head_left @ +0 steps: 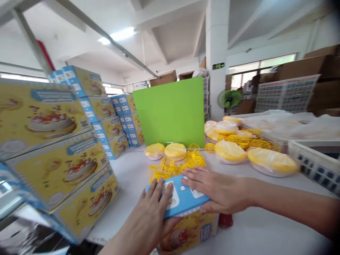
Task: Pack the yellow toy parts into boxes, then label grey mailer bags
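A blue and yellow printed box [186,205] stands on the white table [255,226] in front of me, its blue top closed. My left hand [151,209] lies on the left part of the top, fingers spread, its thumb down at the front face. Across the right part rests my right hand [212,187], palm down with the fingers stretched out. Just behind the box are yellow plastic net pieces [172,166] and two yellow-topped round items [175,151]. A red object [225,220], partly hidden, is right beside the box.
Stacks of similar boxes [58,170] rise at the left. A green panel [171,113] stands upright behind the yellow pieces. Bagged yellow and white items [272,161] lie at the right, near a white plastic basket [316,170]. Farther back is a green fan [230,98].
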`<state>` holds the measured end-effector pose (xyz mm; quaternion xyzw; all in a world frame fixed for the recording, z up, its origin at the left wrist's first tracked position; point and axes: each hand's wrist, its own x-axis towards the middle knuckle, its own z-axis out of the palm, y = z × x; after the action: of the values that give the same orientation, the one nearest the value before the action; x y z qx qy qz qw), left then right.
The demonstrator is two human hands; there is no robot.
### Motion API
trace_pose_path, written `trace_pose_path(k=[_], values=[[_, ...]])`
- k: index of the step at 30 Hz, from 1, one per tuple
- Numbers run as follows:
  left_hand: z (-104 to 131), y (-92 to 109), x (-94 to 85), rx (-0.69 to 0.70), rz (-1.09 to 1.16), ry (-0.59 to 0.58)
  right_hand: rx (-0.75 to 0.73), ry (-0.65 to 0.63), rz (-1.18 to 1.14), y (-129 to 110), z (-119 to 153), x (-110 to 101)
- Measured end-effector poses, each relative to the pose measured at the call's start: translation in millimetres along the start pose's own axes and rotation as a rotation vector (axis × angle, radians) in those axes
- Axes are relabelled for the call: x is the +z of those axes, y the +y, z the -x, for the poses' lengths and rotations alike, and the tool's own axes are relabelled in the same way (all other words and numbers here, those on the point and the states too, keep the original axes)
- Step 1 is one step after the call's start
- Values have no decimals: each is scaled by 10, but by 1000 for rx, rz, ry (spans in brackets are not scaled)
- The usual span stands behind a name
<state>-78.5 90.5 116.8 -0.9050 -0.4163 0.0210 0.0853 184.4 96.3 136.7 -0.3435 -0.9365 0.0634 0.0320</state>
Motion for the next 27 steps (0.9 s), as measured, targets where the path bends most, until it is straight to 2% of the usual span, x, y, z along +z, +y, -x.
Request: trace_pose_path(k=[3,7,10,17,21,24,27], values=[[-15,44,-213,42,34,-101,-23,-17,8,6,30,-16],[-16,47,-309,58,36,-99,-41,48,22,29,41,4],[-32,51,-270,52,34,-85,-55,101,47,21,37,45],[-66,28,-247,72,47,-109,-121,123,82,64,9,62],[-22,15,-211,27,156,-143,-129,60,114,111,15,64],[27,-24,-128,13,245,-108,-125,18,100,115,37,85],[94,-101,-1,59,316,-7,-117,31,111,103,66,130]])
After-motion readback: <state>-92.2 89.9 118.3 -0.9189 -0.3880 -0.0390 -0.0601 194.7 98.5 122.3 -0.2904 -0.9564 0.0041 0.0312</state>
